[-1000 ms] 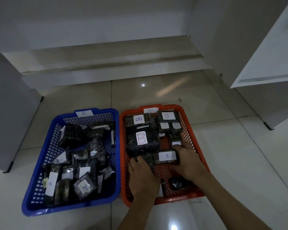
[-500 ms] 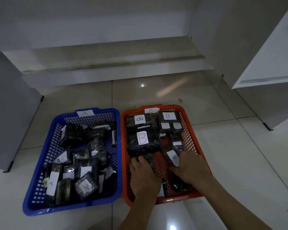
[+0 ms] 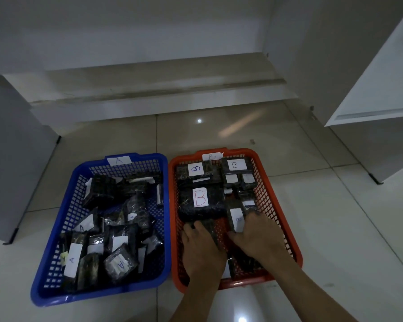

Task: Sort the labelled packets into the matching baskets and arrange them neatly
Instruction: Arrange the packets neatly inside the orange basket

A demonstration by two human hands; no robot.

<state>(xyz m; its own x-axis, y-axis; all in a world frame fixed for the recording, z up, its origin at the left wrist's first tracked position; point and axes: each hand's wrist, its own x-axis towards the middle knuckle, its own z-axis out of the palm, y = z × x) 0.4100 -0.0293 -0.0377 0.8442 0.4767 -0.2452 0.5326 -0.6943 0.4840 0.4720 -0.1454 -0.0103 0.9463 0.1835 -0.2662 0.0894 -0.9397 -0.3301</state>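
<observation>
Since a moment ago the labelled packet (image 3: pixel 236 220) under the right hand (image 3: pixel 256 238) has swung round: its white label, which lay flat and crosswise reading B, now stands lengthwise, tilted up toward the far end of the red basket (image 3: pixel 286 219). From the head view, the only one, the right hand's fingers curl round the near end of that packet, seemingly turning it to line up with the column of small packets on the right side. The left hand (image 3: pixel 201 247) lies palm down on a dark packet (image 3: pixel 209 228) in the near middle of the same basket, fingers fairly straight and pressing rather than clutching, probably to hold it flat while the other is shifted. Beyond them the big packet (image 3: pixel 201 202) with a red B sits square against the left wall, and two more B packets fill the far corners in a tidy row, so this basket looks partly arranged, with the near end yet to settle. Touching it on the left, the blue basket (image 3: pixel 56 242) tagged A holds its packets in a loose jumble, labels at all angles; it likely needs straightening next. Both stand on a glossy tiled floor (image 3: pixel 335 228) beside white cabinets.
</observation>
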